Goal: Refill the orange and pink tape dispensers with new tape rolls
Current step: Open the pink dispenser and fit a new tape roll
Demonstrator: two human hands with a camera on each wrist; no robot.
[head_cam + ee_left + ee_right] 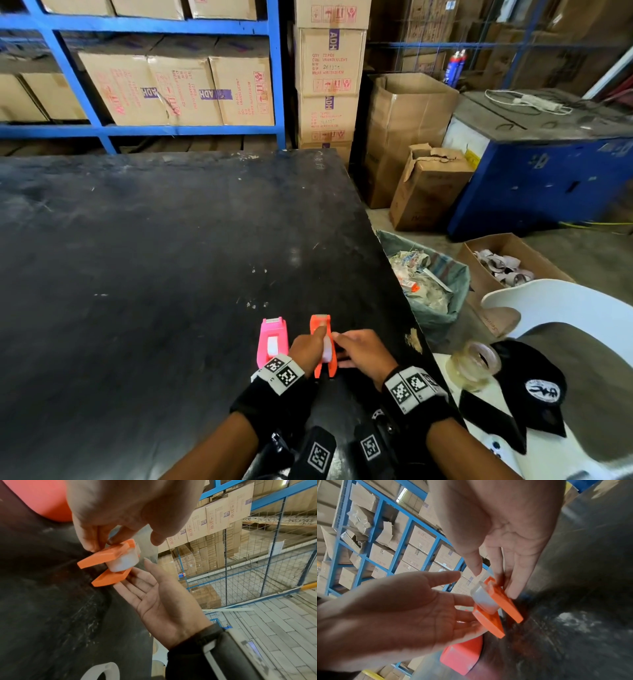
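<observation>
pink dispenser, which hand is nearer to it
Left. The left hand lies right beside the pink dispenser, reaching onto the orange dispenser. The right hand is on the orange dispenser's far side, away from the pink one.

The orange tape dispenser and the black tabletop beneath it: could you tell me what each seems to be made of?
The orange tape dispenser looks like moulded plastic: uniform colour, smooth matte faces, crisp flat edges. The tabletop looks like a hard black board, possibly painted or laminated; pale scuffs and a chipped patch near its edge show, so its core stays uncertain.
</observation>
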